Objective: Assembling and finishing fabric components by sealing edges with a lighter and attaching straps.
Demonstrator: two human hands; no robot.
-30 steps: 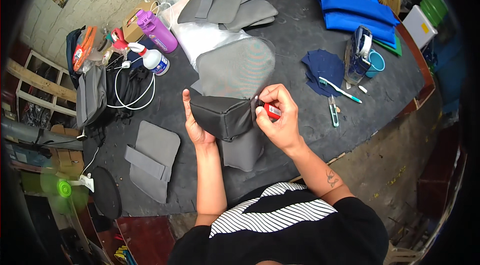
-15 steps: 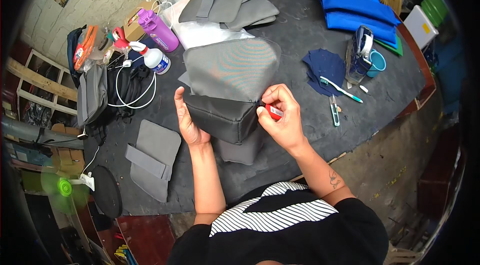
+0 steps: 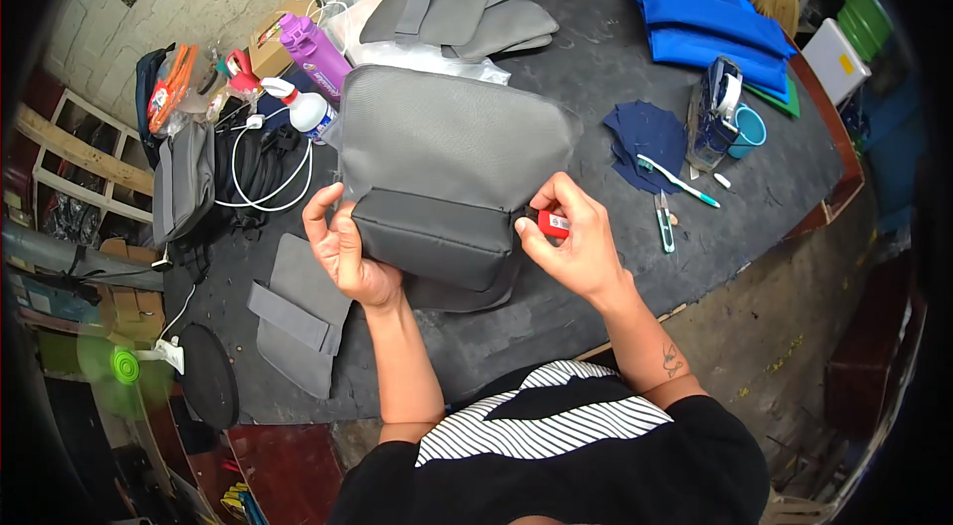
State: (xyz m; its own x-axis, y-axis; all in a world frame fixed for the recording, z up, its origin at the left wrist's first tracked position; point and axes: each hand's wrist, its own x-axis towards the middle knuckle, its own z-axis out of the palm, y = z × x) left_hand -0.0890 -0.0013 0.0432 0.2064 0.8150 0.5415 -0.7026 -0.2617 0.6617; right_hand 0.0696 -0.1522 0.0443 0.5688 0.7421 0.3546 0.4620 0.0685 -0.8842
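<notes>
Between my hands is a grey fabric bag (image 3: 432, 235), with a boxy dark section facing me and a broad grey panel rising behind it. My left hand (image 3: 355, 252) grips the left end of the boxy section, its fingers partly curled. At the right end, my right hand (image 3: 576, 237) pinches a small red lighter (image 3: 553, 224) close to the bag's corner seam. Whether there is a flame I cannot tell. A flat grey fabric piece with a strap (image 3: 303, 317) lies on the table to the left of the bag.
The dark table (image 3: 556, 327) holds navy fabric scraps (image 3: 645, 140), a toothbrush (image 3: 678, 180), thread snips (image 3: 664, 223), a tape dispenser (image 3: 713, 113) and a blue cup (image 3: 748, 128) at right. A purple bottle (image 3: 316, 54), spray bottle (image 3: 306, 110) and grey fabric pieces (image 3: 462, 14) stand or lie farther back.
The bag has turned and its back panel has tilted to spread wider. My left hand has shifted left and closed on its end; the right hand, with the lighter, has moved slightly right.
</notes>
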